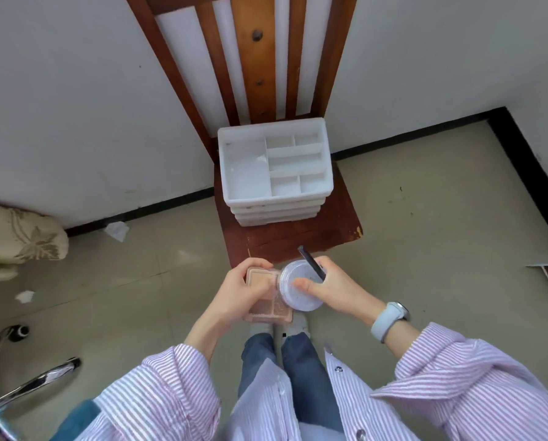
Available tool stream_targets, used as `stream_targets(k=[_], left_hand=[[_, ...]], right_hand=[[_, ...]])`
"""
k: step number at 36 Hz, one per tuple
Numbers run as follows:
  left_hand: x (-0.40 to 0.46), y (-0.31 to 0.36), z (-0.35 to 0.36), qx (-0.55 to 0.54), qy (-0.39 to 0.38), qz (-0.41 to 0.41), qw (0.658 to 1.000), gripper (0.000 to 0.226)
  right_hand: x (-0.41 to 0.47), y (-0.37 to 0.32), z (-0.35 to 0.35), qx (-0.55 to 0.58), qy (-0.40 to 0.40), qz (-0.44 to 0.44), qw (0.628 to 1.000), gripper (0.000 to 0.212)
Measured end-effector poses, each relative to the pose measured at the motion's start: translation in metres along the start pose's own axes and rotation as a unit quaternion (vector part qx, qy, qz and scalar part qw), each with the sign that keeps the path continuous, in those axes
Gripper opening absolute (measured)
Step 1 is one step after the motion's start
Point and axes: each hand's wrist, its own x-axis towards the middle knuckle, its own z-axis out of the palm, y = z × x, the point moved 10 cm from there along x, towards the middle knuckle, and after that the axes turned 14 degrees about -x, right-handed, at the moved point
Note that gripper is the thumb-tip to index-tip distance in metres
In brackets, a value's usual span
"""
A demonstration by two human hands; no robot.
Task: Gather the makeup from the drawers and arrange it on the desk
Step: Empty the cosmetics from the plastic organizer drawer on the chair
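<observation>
Head view looks down on a stack of white divided trays [274, 173] sitting on the seat of a wooden chair [301, 232], which serves as the landmark. Just in front of the chair's front edge, the left hand [237, 289] grips a pink rectangular makeup palette [268, 308], thumb across its clear lid, fingers wrapped round its far end. Beside it, touching the palette's edge, the right hand [330, 288] holds a round white compact [299, 286] with the thumb pressed on its lid, and a dark slim pencil [311, 262] is pinched against the same fingers, its tip pointing toward the chair. Both hands look loaded so several pieces can travel in one trip, judging by the task. The top tray's compartments appear empty apart from a small pale smear near its middle divider; the trays beneath are hidden. No desk shows near the chair, so the arranging seems yet to come.
</observation>
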Motion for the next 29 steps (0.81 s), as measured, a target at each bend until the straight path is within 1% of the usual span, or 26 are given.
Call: stream_targets(k=[2,4,8,10,14,19,22,23,24,26,27,29], left_hand=[[-0.009,0.012,0.001,0.019,-0.002,0.025,1.000,0.021],[-0.019,0.021,0.003,0.039,-0.005,0.042,0.998,0.017],[-0.043,0.027,0.010,0.055,-0.026,0.046,0.997,0.018],[-0.056,0.026,0.014,0.051,-0.040,0.052,0.997,0.019],[-0.089,0.016,0.026,0.053,-0.078,0.039,0.995,0.019],[-0.130,-0.005,0.059,0.079,-0.132,0.051,0.987,0.017],[-0.151,-0.032,0.085,0.112,-0.163,0.048,0.979,0.016],[-0.172,-0.052,0.112,0.147,-0.200,0.042,0.968,0.017],[-0.184,-0.063,0.130,0.171,-0.222,0.042,0.959,0.017],[-0.187,-0.067,0.142,0.177,-0.232,0.048,0.955,0.018],[-0.199,-0.076,0.159,0.191,-0.257,0.054,0.946,0.018],[-0.244,-0.113,0.208,0.236,-0.322,0.053,0.915,0.015]], right_hand=[[-0.014,-0.001,-0.005,0.008,0.021,-0.004,1.000,0.035],[-0.029,0.000,-0.011,0.021,0.060,-0.005,0.998,0.030],[-0.068,0.003,-0.018,0.087,0.144,-0.001,0.986,0.017],[-0.091,0.009,-0.017,0.119,0.190,0.009,0.974,0.015],[-0.154,0.032,-0.005,0.194,0.291,0.048,0.936,0.019],[-0.246,0.090,0.046,0.297,0.384,0.140,0.863,0.026],[-0.300,0.128,0.090,0.341,0.420,0.194,0.818,0.027],[-0.339,0.151,0.117,0.370,0.451,0.222,0.781,0.027],[-0.363,0.165,0.133,0.383,0.472,0.240,0.757,0.028],[-0.378,0.172,0.147,0.383,0.477,0.257,0.748,0.028],[-0.398,0.183,0.162,0.397,0.487,0.275,0.728,0.027],[-0.459,0.214,0.209,0.433,0.524,0.309,0.665,0.026]])
